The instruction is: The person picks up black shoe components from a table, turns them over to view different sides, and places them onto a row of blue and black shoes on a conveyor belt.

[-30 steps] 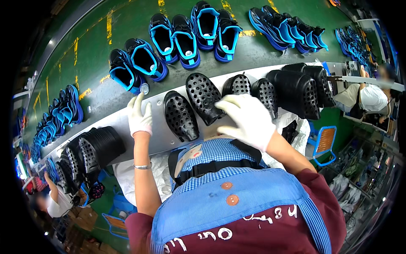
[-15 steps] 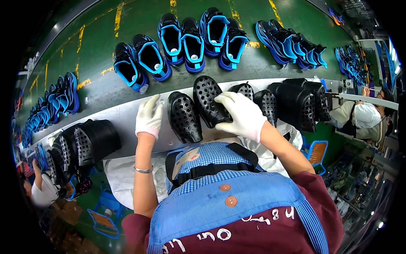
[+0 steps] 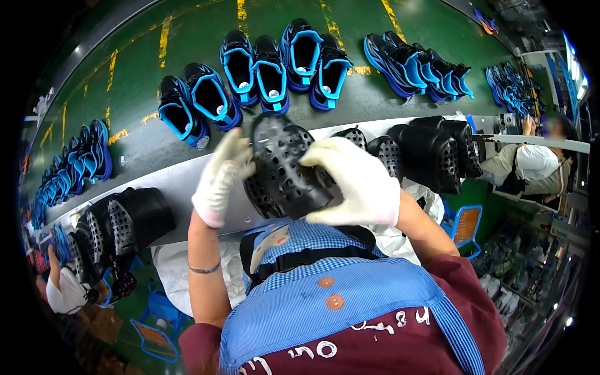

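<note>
Item: pair of black perforated clogs (image 3: 284, 169), moments before lying on the grey ledge (image 3: 175, 181), now lifted together above it. Left hand (image 3: 219, 178) and right hand (image 3: 353, 181), white-gloved, fingers clamped on either side. Pick-up evidently done.

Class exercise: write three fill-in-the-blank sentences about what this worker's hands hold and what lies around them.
1. Both hands, left hand and right hand, wear ____ gloves.
2. Together they hold black perforated shoe uppers dotted with round ____.
3. The finished shoes on the green belt are black and ____.

Missing words: white; holes; blue
</note>
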A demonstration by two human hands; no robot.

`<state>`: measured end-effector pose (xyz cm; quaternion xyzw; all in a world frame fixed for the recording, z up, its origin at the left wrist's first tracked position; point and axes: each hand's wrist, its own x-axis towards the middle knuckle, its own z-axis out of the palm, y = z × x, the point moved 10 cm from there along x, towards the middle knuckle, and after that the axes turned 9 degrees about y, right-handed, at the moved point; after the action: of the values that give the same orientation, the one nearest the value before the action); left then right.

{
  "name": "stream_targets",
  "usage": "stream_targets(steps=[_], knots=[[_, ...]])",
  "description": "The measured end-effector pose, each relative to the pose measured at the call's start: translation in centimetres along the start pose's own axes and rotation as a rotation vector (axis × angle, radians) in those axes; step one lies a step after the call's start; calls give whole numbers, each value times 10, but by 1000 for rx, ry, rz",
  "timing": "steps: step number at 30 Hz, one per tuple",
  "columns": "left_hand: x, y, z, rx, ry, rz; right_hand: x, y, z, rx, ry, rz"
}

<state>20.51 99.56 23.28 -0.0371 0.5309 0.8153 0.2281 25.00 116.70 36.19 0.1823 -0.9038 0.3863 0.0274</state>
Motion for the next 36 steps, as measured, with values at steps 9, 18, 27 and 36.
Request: stream_targets(steps=[9, 18, 27, 36], knots=[[-1, 0, 1, -296, 24, -82, 44, 5, 65, 111, -127, 63], [33, -19, -57, -301, 253, -103, 101, 42, 122, -178, -367, 253], [89, -19, -119, 1088, 368, 297, 185, 116, 159, -202, -577, 378], [117, -2, -110, 1361, 480, 394, 239, 113, 206, -476, -610, 330]])
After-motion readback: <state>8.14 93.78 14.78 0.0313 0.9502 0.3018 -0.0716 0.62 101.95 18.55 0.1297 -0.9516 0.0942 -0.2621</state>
